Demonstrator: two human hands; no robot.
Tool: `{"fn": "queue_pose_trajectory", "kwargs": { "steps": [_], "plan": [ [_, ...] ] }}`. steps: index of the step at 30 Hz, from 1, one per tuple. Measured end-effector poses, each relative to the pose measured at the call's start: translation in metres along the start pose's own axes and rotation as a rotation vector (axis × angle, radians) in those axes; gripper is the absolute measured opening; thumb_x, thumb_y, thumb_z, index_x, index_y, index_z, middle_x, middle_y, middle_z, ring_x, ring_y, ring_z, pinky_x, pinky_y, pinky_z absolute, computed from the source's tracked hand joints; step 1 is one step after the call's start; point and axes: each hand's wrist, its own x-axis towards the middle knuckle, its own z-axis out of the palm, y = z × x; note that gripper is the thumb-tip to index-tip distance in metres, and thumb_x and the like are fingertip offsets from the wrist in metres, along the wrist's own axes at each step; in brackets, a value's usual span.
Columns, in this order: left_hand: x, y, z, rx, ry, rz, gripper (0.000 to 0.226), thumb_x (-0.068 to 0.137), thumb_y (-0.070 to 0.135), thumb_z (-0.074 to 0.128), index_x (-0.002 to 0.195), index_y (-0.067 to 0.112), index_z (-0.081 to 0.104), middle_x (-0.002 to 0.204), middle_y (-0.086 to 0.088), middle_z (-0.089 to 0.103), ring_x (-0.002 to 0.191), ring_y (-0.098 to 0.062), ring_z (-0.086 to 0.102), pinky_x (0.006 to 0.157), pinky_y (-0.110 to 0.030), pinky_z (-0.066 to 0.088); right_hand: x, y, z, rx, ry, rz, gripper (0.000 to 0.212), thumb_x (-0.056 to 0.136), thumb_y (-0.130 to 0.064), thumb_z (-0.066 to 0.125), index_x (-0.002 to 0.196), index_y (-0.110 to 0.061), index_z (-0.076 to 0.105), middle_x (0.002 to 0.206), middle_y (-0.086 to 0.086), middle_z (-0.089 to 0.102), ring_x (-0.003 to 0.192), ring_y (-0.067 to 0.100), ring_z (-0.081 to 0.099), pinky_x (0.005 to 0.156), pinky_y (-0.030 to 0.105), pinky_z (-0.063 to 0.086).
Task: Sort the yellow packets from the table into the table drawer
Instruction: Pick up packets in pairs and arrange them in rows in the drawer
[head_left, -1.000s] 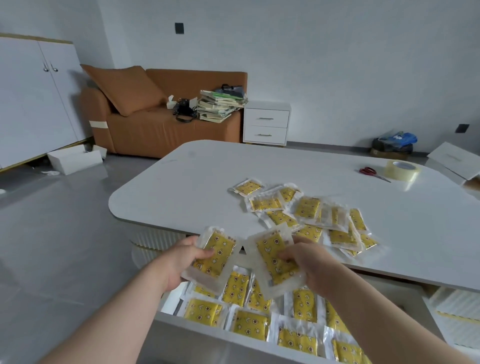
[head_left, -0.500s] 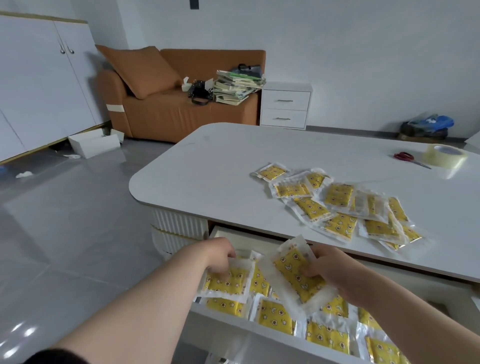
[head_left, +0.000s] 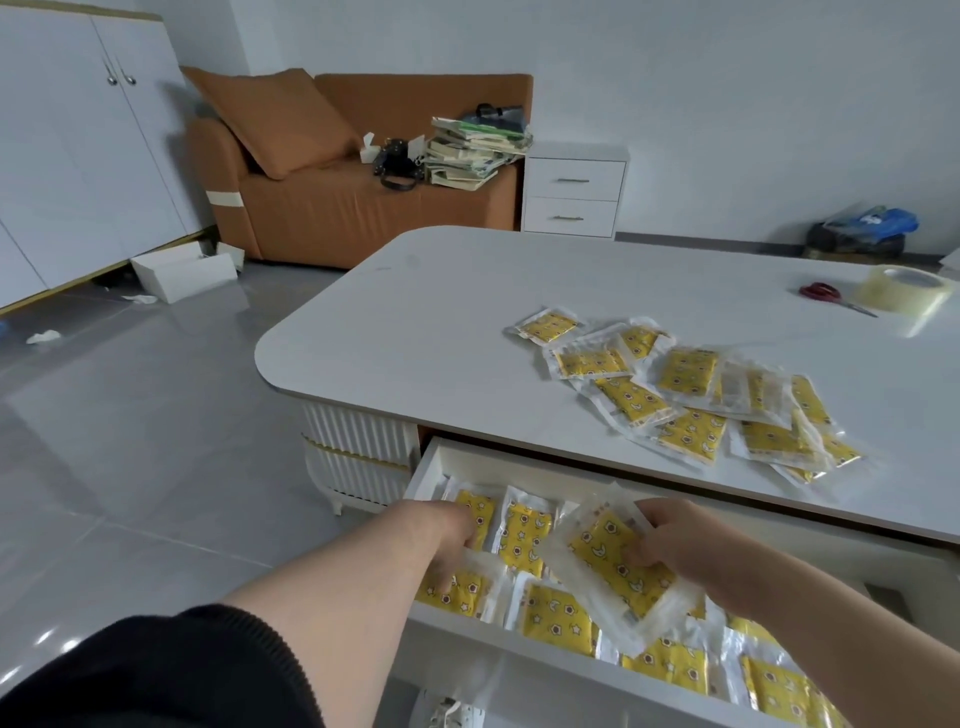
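Head view shows that both hands have come down from counter height into the open table drawer (head_left: 431, 467) since one second ago. The left hand (head_left: 447, 540) was holding a yellow packet in the air then; now its fingers press flat on a packet (head_left: 457, 592) lying in the left front corner of the drawer, so this one looks placed. The right hand (head_left: 675, 545) still pinches its own packet (head_left: 608, 566) by the edge, tilted, just above the rows already inside. I judge that this packet is the next to be set down. A loose pile of yellow packets (head_left: 691, 400) remains on the white counter (head_left: 415, 322), well apart from the hands, so the sorting is only partly done.
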Motion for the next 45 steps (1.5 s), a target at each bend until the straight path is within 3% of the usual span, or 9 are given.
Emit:
{"fn": "queue_pose_trajectory", "kwargs": {
  "steps": [4,7,16,20,25,32,37,41,45],
  "plan": [
    [0.005,-0.001,0.004,-0.202,0.106,0.028,0.042,0.080,0.025,0.072,0.120,0.019,0.061,0.119,-0.002,0.061,0.102,-0.020,0.062,0.086,-0.034,0.055,-0.001,0.001,0.004,-0.059,-0.008,-0.006,0.035,0.080,0.007,0.059,0.094,-0.023,0.073,0.087,0.001,0.075,0.081,0.017,0.069,0.069,0.026,0.053],
    [0.011,-0.005,0.012,-0.248,0.158,0.040,0.033,0.082,0.021,0.071,0.115,0.022,0.065,0.119,0.001,0.063,0.102,-0.019,0.061,0.088,-0.034,0.054,0.005,0.002,0.011,-0.127,-0.014,-0.028,0.035,0.078,0.005,0.060,0.087,-0.027,0.071,0.086,0.000,0.073,0.080,0.017,0.067,0.070,0.026,0.054],
    [0.022,-0.006,0.020,-0.311,0.153,0.053,0.044,0.085,0.010,0.070,0.127,0.020,0.064,0.131,0.002,0.063,0.116,-0.018,0.059,0.098,-0.030,0.049,0.023,0.001,0.028,-0.298,-0.074,-0.039,0.021,0.081,-0.007,0.058,0.084,-0.026,0.066,0.081,-0.003,0.065,0.070,0.013,0.058,0.060,0.022,0.047],
    [0.024,-0.005,0.020,-0.326,0.158,0.064,0.046,0.083,0.007,0.069,0.126,0.022,0.064,0.130,0.002,0.063,0.114,-0.018,0.060,0.091,-0.028,0.050,0.030,-0.001,0.036,-0.333,-0.129,-0.037,0.020,0.082,-0.004,0.058,0.080,-0.023,0.064,0.075,-0.004,0.057,0.064,0.011,0.051,0.056,0.019,0.041],
    [0.028,-0.007,0.023,-0.352,0.168,0.073,0.046,0.081,0.005,0.071,0.123,0.022,0.066,0.129,0.003,0.063,0.112,-0.016,0.059,0.090,-0.027,0.050,0.036,0.001,0.057,-0.434,-0.240,-0.125,0.023,0.084,-0.004,0.059,0.096,-0.023,0.068,0.090,-0.002,0.065,0.076,0.011,0.058,0.068,0.024,0.049],
    [0.025,-0.009,0.025,-0.411,0.183,0.062,0.045,0.082,0.005,0.070,0.123,0.024,0.067,0.128,0.004,0.063,0.112,-0.016,0.059,0.094,-0.031,0.050,0.047,0.017,0.080,-0.476,-0.082,-0.160,0.031,0.089,-0.004,0.060,0.108,-0.028,0.066,0.103,0.001,0.067,0.075,0.012,0.063,0.067,0.029,0.058],
    [0.022,-0.008,0.025,-0.414,0.183,0.065,0.046,0.084,0.004,0.067,0.126,0.023,0.064,0.129,0.002,0.062,0.114,-0.018,0.059,0.096,-0.033,0.050,0.053,0.021,0.084,-0.458,-0.006,-0.166,0.049,0.090,-0.015,0.064,0.133,-0.034,0.053,0.125,-0.004,0.060,0.092,0.015,0.064,0.072,0.025,0.057],
    [0.020,-0.011,0.023,-0.458,0.221,0.075,0.045,0.085,-0.002,0.061,0.122,0.022,0.067,0.128,0.003,0.064,0.113,-0.017,0.059,0.098,-0.035,0.050,0.052,0.022,0.086,-0.501,-0.042,-0.146,0.055,0.090,-0.019,0.059,0.141,-0.038,0.047,0.139,-0.001,0.055,0.111,0.019,0.063,0.093,0.033,0.054],
    [0.018,-0.011,0.023,-0.460,0.210,0.077,0.049,0.087,-0.007,0.050,0.123,0.023,0.067,0.134,0.003,0.060,0.121,-0.018,0.055,0.103,-0.037,0.047,0.051,0.019,0.088,-0.489,-0.082,-0.137,0.060,0.093,-0.012,0.054,0.143,-0.043,0.043,0.149,-0.003,0.044,0.121,0.021,0.057,0.093,0.029,0.054]
  ]
}}
